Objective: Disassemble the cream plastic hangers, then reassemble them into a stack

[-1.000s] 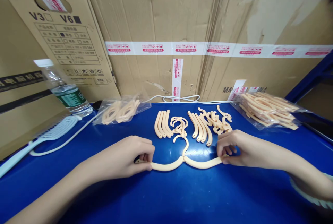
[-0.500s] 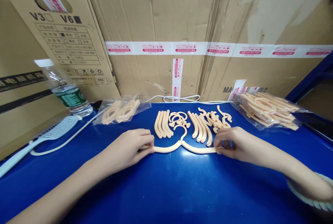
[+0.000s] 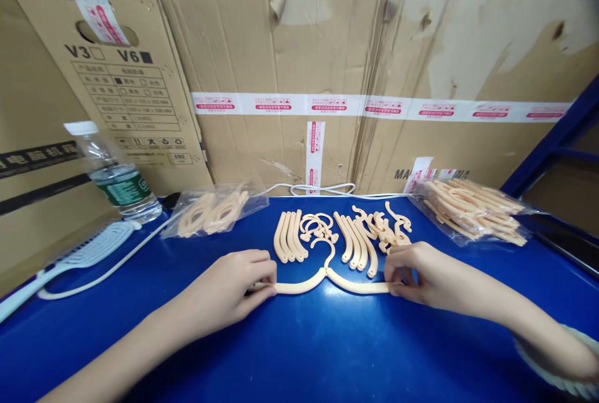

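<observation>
beige hanger (image 3: 326, 272) — pinched at both ends

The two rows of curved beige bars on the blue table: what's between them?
In the head view, a cluster of beige hook-shaped pieces lies between the left row and right row, with the beige hanger's hook in front.

Left hand (image 3: 250, 281), right hand (image 3: 414, 271) and left forearm (image 3: 150, 337): bare. Right forearm (image 3: 500, 314): fringed by a pale, ruffled band (image 3: 555, 379), possibly a sleeve cuff, though blurring leaves this unclear.

Bright light; glare on blue tabletop (image 3: 327, 340); stretched edges
</observation>
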### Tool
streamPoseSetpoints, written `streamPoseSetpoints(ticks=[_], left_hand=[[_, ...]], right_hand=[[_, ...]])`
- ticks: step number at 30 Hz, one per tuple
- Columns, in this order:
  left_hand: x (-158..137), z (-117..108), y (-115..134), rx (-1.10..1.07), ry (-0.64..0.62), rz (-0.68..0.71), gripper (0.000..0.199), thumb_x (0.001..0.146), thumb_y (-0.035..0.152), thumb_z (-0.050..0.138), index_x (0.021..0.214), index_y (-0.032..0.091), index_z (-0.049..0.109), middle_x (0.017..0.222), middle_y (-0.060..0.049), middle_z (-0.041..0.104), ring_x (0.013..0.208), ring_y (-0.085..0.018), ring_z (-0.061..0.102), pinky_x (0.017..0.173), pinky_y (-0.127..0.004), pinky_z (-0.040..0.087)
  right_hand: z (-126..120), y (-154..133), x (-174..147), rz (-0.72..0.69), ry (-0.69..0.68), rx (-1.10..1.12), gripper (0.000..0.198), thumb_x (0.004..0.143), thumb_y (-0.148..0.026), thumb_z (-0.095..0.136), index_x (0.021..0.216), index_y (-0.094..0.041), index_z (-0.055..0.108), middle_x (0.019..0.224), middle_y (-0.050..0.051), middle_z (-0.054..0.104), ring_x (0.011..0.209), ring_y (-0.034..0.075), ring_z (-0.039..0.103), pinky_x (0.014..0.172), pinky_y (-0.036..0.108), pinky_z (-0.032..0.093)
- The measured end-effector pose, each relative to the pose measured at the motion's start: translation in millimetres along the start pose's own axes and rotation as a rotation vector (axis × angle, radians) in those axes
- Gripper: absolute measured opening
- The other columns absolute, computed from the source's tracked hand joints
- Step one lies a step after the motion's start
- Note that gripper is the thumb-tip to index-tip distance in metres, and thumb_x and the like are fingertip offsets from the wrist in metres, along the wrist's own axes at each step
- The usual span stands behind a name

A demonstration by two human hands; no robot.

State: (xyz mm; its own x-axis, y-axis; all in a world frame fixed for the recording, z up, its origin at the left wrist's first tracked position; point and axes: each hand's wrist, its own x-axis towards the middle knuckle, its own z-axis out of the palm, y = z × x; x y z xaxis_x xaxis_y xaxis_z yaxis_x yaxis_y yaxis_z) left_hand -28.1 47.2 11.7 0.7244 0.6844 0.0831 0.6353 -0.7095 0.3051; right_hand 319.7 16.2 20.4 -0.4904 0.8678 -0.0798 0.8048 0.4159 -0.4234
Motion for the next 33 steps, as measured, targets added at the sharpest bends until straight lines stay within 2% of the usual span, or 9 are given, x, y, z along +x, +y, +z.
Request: streamPoseSetpoints(ticks=[11, 15, 19, 23, 26, 29, 31, 33], left_hand=[[6.7, 8.2, -4.1, 0.019, 0.157, 0.031, 0.020, 0.093, 0.022, 0.045, 0.080, 0.019, 0.060, 0.081, -0.003, 0.060, 0.075, -0.017, 0.057, 0.066, -0.027, 0.043], [7.3, 6.1, -4.7, 0.025, 0.139, 0.044, 0.016, 0.092, 0.020, 0.047, 0.082, 0.019, 0.060, 0.082, -0.003, 0.060, 0.075, -0.017, 0.058, 0.066, -0.027, 0.043], [5.2, 1.0, -3.1, 0.055, 0.085, 0.037, 0.010, 0.088, 0.020, 0.052, 0.083, 0.020, 0.061, 0.081, -0.002, 0.060, 0.074, -0.017, 0.058, 0.065, -0.027, 0.043], [2.7, -2.6, 3.3, 0.061, 0.100, 0.016, 0.008, 0.086, 0.023, 0.055, 0.090, 0.019, 0.061, 0.088, -0.004, 0.062, 0.082, -0.021, 0.060, 0.071, -0.033, 0.047], [2.3, 0.7, 10.5, 0.044, 0.164, 0.038, 0.018, 0.087, 0.023, 0.055, 0.104, 0.019, 0.061, 0.106, -0.008, 0.064, 0.100, -0.025, 0.060, 0.084, -0.039, 0.050], [1.8, 11.1, 17.2, 0.045, 0.197, 0.087, 0.040, 0.088, 0.031, 0.058, 0.126, 0.021, 0.054, 0.133, -0.011, 0.057, 0.124, -0.029, 0.050, 0.104, -0.047, 0.043], [0.7, 20.4, 19.5, 0.071, 0.177, 0.094, 0.062, 0.088, 0.043, 0.059, 0.143, 0.023, 0.040, 0.149, -0.012, 0.044, 0.137, -0.033, 0.039, 0.112, -0.054, 0.034], [-0.5, 29.3, 19.3, 0.091, 0.120, 0.089, 0.077, 0.089, 0.054, 0.056, 0.152, 0.024, 0.024, 0.157, -0.013, 0.030, 0.143, -0.035, 0.029, 0.115, -0.058, 0.027]], right_hand=[[3.9, -5.9, 5.1, -0.005, 0.129, -0.062, 0.009, 0.077, -0.011, 0.057, 0.073, -0.017, 0.062, 0.071, 0.002, 0.063, 0.063, 0.013, 0.055, 0.059, 0.023, 0.042], [4.3, -7.3, 4.5, 0.000, 0.153, -0.096, 0.009, 0.077, -0.011, 0.057, 0.073, -0.017, 0.063, 0.073, 0.003, 0.064, 0.065, 0.014, 0.056, 0.059, 0.024, 0.041], [2.4, -8.0, 1.1, 0.001, 0.097, -0.110, 0.008, 0.076, -0.011, 0.059, 0.075, -0.018, 0.064, 0.073, 0.002, 0.065, 0.066, 0.014, 0.058, 0.059, 0.024, 0.041], [-1.3, -9.3, -1.6, 0.002, 0.146, -0.147, 0.004, 0.079, -0.021, 0.064, 0.082, -0.019, 0.066, 0.080, 0.003, 0.066, 0.067, 0.016, 0.059, 0.060, 0.026, 0.043], [0.5, -11.6, 0.0, -0.029, 0.261, -0.189, 0.011, 0.085, -0.026, 0.060, 0.092, -0.019, 0.067, 0.088, 0.006, 0.066, 0.076, 0.019, 0.062, 0.067, 0.031, 0.048], [11.4, -16.9, 4.3, -0.110, 0.362, -0.218, 0.026, 0.091, -0.029, 0.054, 0.113, -0.019, 0.063, 0.109, 0.013, 0.065, 0.102, 0.026, 0.061, 0.087, 0.040, 0.050], [22.4, -22.2, 7.3, -0.145, 0.371, -0.232, 0.044, 0.094, -0.037, 0.051, 0.132, -0.016, 0.053, 0.132, 0.018, 0.057, 0.123, 0.030, 0.052, 0.101, 0.048, 0.044], [33.7, -27.5, 9.6, -0.149, 0.310, -0.249, 0.066, 0.093, -0.050, 0.050, 0.145, -0.011, 0.039, 0.149, 0.021, 0.041, 0.138, 0.034, 0.037, 0.111, 0.053, 0.035]])
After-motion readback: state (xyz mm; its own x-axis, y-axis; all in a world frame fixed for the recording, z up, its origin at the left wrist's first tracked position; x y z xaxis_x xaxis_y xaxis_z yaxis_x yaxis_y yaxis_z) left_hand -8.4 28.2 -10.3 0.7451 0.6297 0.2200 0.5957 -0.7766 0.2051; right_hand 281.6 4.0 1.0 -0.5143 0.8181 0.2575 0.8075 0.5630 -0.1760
